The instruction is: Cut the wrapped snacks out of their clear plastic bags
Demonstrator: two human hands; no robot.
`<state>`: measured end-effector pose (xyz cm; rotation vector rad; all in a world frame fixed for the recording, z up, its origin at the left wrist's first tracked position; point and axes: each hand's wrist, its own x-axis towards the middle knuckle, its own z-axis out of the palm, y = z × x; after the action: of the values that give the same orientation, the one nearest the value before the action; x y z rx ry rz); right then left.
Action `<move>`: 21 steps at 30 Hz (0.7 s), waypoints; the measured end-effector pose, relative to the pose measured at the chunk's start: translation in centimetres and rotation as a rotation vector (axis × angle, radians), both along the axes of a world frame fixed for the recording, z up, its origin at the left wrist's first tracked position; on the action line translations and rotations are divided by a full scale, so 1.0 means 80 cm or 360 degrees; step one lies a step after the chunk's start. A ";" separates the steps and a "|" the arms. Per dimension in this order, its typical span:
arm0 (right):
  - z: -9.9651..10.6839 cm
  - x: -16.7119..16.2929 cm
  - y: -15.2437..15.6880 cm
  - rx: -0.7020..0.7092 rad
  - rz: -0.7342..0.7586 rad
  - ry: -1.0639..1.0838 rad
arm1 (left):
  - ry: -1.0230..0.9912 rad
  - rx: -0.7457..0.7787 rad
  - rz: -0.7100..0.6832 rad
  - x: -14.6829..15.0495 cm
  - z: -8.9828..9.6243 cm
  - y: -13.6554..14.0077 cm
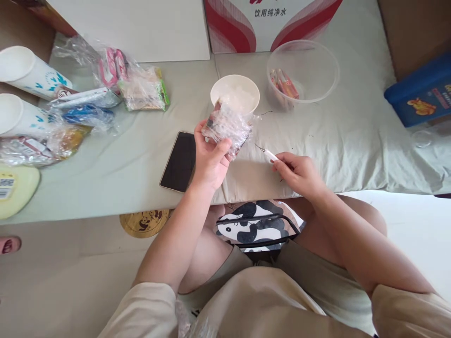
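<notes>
My left hand grips a small block wrapped in clear crinkled film, thumb on the front. Dark and brown patches show at the block's edges; its contents are hidden by the film's glare. Just right of it, my right hand pinches a slim white-handled tool with a thin dark metal tip. The tip points at the wrapped block but stays apart from it. Behind the block stands a white bowl with whitish, translucent stuff inside. A black phone lies flat by my left wrist.
A clear plastic tub holds several red-and-tan packets. Film-wrapped packs and two white paper cups crowd the left side. Boxes line the back, one red and white. At right is a blue container.
</notes>
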<state>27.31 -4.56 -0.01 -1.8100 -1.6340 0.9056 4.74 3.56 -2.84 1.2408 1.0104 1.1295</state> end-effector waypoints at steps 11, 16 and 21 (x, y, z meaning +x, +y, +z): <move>-0.039 0.059 0.028 0.0429 -0.0297 -0.0768 | 0.0583 0.0127 -0.0564 0.011 0.011 -0.029; -0.043 0.054 0.037 0.0557 -0.0430 -0.0934 | 0.0660 0.0461 -0.0293 -0.004 0.008 -0.013; -0.035 0.014 0.021 0.0561 -0.0033 -0.0688 | 0.0861 0.0696 -0.0550 -0.013 0.013 -0.008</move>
<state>28.43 -2.92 -2.82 -1.8430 -1.8825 0.1947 3.74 2.95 -1.77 2.0612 0.9040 0.7736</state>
